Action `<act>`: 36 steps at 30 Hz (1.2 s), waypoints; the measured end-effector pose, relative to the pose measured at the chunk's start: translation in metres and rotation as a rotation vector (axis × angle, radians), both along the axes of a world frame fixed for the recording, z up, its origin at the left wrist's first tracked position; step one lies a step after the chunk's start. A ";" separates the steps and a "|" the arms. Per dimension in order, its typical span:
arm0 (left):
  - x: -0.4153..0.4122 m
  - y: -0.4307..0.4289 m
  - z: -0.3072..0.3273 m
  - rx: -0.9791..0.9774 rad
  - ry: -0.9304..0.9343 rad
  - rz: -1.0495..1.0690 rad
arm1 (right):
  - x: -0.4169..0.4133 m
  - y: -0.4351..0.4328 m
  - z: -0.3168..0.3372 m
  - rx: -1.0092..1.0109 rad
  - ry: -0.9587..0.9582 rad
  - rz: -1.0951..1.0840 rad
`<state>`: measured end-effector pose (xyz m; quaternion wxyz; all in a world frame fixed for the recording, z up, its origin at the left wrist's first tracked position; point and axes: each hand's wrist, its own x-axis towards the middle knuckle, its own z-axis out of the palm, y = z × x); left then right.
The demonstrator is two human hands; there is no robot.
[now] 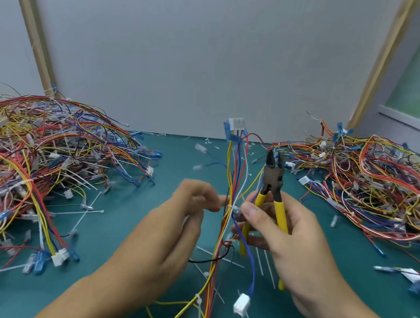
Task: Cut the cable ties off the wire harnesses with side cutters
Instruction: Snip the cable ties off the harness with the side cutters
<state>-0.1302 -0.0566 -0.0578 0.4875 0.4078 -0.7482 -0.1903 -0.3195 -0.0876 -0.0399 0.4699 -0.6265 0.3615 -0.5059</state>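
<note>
Nearest the lens, the left hand (185,213) and right hand (286,234) meet around one wire harness (233,171), which stands upright between them.

To the left of that harness lies the larger heap of harnesses (35,161), and to its right a second heap (382,187). Both rest on the green mat (123,232). Loose white tie offcuts (87,208) lie on the mat on the harness's left.

The right hand wraps the yellow handles of the side cutters (274,181), with its thumb tip just beside the harness. The cutter jaws point up, slightly parted, just right of the wires and above the tie, biting nothing.

The left hand is blurred. Its curled fingers seem to pinch the tail of the white cable tie (233,208) that cinches the harness at mid-height.

This looks like the lining-up step. Next, the nose must tip down and slip one blade under the strap alone, clear of the wire insulation.
</note>
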 end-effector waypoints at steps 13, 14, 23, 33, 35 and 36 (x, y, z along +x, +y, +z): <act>-0.007 -0.008 0.008 0.343 0.412 -0.090 | 0.004 -0.003 -0.010 -0.085 0.028 -0.033; -0.007 -0.007 0.007 0.332 0.411 -0.082 | 0.004 -0.002 -0.009 -0.088 0.027 -0.041; -0.012 -0.002 0.008 0.239 0.342 0.014 | 0.008 0.005 -0.014 -0.132 0.014 -0.164; -0.014 -0.002 0.008 0.276 0.442 -0.005 | 0.009 0.003 -0.015 0.097 -0.238 -0.122; -0.014 -0.003 0.007 0.283 0.475 -0.029 | 0.009 0.002 -0.016 0.157 -0.268 -0.112; -0.015 -0.003 0.007 0.286 0.486 -0.043 | 0.009 0.002 -0.017 0.177 -0.252 -0.116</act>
